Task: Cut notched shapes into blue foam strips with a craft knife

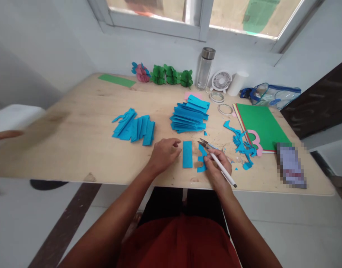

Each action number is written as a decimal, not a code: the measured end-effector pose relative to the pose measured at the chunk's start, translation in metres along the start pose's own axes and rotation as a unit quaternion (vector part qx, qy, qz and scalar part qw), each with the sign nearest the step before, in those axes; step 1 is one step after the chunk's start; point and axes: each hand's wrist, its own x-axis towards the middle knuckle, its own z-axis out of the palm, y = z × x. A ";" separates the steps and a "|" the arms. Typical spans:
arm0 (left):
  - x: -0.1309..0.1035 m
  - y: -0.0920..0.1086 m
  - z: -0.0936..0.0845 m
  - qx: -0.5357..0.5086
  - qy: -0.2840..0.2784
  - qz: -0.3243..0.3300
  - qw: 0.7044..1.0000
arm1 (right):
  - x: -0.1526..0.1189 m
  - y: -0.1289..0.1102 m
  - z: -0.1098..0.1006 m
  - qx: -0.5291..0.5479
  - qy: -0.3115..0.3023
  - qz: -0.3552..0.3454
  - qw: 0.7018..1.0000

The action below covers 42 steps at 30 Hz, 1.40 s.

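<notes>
On the wooden table lies a blue paper rectangle [187, 154]. Just left of it is my left hand [167, 152], fingers curled and slightly apart, holding nothing. My right hand [218, 165] is closed on a white pen [222, 169] that slants down to the right. Its fingertips also touch a blue cut-out piece [201, 163] with a notched edge. Scissors [203, 143] lie with their blades by that piece, partly hidden by the hand. Beyond the hands is a stack of folded blue strips [189, 117], and further left a second group of folded blue papers [136, 128].
Blue scraps [239, 141] lie right, beside green sheets [263, 123] and a blurred phone-like object [291, 165]. At the back stand green paper figures [171, 75], a bottle [205, 69] and a fan [221, 80]. Another person's hand [7, 135] shows at far left.
</notes>
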 end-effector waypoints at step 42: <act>0.073 -0.046 -0.045 0.200 0.093 0.106 0.970 | -0.014 -0.001 0.006 0.017 0.004 0.045 0.999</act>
